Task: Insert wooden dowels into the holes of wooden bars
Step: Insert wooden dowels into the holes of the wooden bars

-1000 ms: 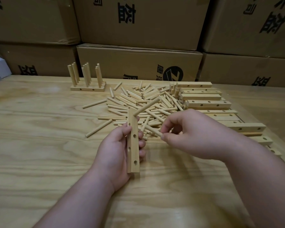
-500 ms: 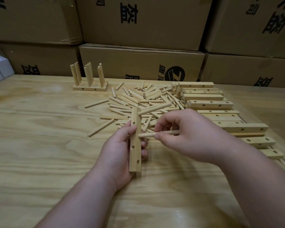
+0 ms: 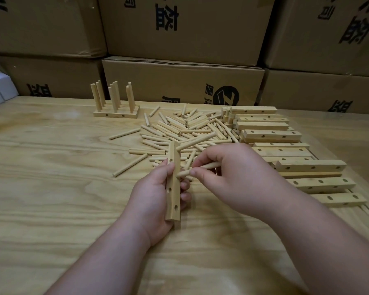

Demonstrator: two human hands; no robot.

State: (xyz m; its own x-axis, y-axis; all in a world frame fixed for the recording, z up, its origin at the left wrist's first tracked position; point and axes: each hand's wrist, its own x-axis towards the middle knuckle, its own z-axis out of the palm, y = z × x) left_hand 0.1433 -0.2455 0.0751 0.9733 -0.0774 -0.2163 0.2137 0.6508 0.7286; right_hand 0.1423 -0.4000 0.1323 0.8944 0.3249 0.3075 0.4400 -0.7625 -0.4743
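A second ago the right hand (image 3: 239,179) was still picking in the dowel pile (image 3: 185,133); now it pinches one dowel (image 3: 197,169) between thumb and fingertips, lying nearly level, its rounded tip brought up to the side of the wooden bar (image 3: 174,184). The left hand (image 3: 156,199) keeps its fingers wrapped round that bar, holding it upright just above the surface (image 3: 51,188). I judge the tip is lined up with a hole on the bar's right side, so pushing in comes next; whether it has entered I cannot tell. One dowel already sticks out near the bar's top. The bar is pale, square-edged, smooth, with round drilled holes; the dowels are plain slim cylinders. A finished bar with upright dowels (image 3: 115,103) stands far left, spare bars (image 3: 271,135) lie stacked on the right
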